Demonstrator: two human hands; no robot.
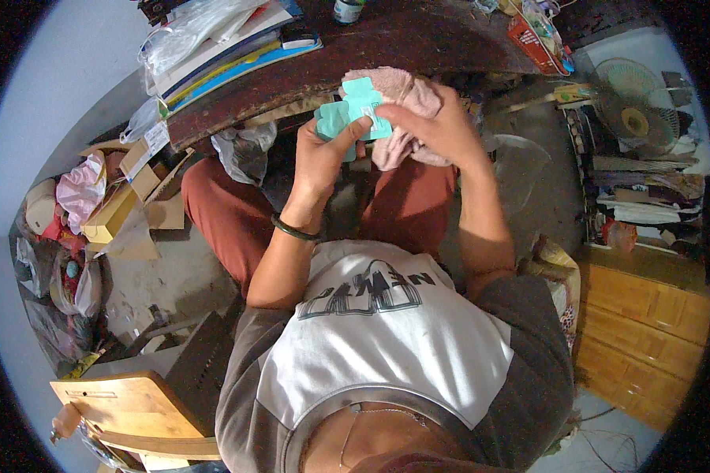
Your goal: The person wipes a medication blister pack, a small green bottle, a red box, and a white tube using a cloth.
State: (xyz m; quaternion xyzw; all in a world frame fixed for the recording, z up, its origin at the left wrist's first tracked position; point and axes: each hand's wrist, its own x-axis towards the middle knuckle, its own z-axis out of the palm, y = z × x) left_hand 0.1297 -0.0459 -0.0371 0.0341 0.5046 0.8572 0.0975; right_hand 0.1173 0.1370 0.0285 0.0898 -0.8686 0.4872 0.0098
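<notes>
My left hand (331,139) grips a mint-green folded card (364,97), thumb on its front face. The card has lobed flaps and a small white printed patch bearing writing. Behind the card hangs a pale pink fuzzy cloth (411,91), bunched up and possibly a garment. My right hand (435,124) is shut on this cloth from the right, and its thumb reaches across to the card's right edge. Most of the right fingers are hidden behind the cloth. Both hands are above my lap, at the front edge of a dark wooden table (248,100).
On the table stand stacked folders (236,65) under clear plastic, a jar (349,10) and a red basket (538,44). Opened cardboard boxes (136,183) and bags lie on the floor at left. To the right are a fan (633,109) and a wooden drawer cabinet (639,325).
</notes>
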